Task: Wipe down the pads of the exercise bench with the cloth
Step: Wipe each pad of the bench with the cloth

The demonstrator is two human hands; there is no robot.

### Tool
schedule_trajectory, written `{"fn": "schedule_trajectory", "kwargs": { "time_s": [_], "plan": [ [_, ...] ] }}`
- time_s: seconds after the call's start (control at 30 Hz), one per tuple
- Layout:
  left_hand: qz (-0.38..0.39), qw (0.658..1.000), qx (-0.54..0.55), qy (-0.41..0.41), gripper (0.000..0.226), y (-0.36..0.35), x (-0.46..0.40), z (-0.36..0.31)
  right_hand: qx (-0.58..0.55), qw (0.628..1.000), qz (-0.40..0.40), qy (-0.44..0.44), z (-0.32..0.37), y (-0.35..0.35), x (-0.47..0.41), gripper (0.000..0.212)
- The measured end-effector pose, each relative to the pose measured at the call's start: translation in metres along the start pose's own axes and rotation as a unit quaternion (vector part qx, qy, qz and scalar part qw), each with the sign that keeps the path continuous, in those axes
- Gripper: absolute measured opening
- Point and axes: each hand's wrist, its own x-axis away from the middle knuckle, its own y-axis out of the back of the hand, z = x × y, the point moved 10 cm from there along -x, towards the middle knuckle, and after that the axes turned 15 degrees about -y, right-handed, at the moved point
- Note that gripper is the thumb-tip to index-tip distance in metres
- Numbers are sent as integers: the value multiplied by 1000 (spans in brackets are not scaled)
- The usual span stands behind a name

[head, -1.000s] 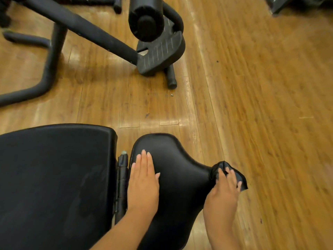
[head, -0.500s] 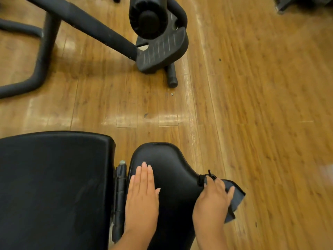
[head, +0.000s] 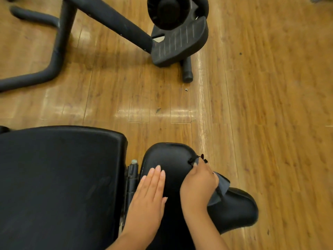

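The bench has two black pads: a wide back pad (head: 57, 177) at lower left and a narrower curved seat pad (head: 171, 156) to its right, joined by a metal hinge (head: 132, 174). My left hand (head: 149, 193) lies flat, fingers together, on the seat pad's left side. My right hand (head: 198, 184) presses a dark blue-grey cloth (head: 219, 190) against the seat pad's right edge; most of the cloth is hidden under the hand, with a corner sticking out to the right.
Beyond the bench stands another machine's black frame (head: 115, 20) with a ribbed footplate (head: 180, 44), a round foam roller (head: 167, 9) and a curved floor tube (head: 54, 56). Wooden plank floor (head: 270, 105) spreads to the right.
My right hand has slid with the cloth from the seat pad's narrow right end inward and up along its right edge. The left hand has stayed flat on the pad.
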Motion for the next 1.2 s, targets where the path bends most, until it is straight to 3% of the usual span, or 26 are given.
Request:
{"fn": "schedule_trajectory", "kwargs": {
  "time_s": [0.13, 0.33, 0.5, 0.57, 0.63, 0.73, 0.8, 0.9, 1.0, 1.2],
  "plan": [
    [9, 1000, -3, -4, 69, -2, 0, -1, -36, 999, 15, 8, 16, -10, -6, 24],
    [9, 1000, 10, 6, 67, 3, -2, 1, -5, 991, 44, 129, 64, -28, -4, 16],
    [31, 999, 26, 15, 67, 4, -3, 2, 12, 978, 54, 200, 96, -45, 10, 29],
    [36, 999, 36, 15, 59, 4, -3, 2, 25, 972, 73, 224, 101, -56, 17, 18],
    [54, 998, 39, 11, 54, 0, -2, 1, 22, 958, 137, 252, 106, -70, 27, 9],
    [88, 996, 15, -10, 52, -10, 2, -3, 84, 910, 240, 327, 114, -83, 55, 19],
    [97, 995, 6, -10, 51, -13, 4, -2, 130, 885, 259, 364, 116, -83, 69, 24],
    [76, 997, 14, 8, 53, -6, 2, 1, 150, 875, 234, 397, 119, -75, 69, 28],
    [60, 998, 6, 17, 60, 4, -3, 1, 117, 880, 240, 392, 113, -64, 59, 31],
    [29, 999, -27, 10, 57, 11, -4, -1, 22, 938, 178, 296, 89, -38, 31, 32]
  ]
}}
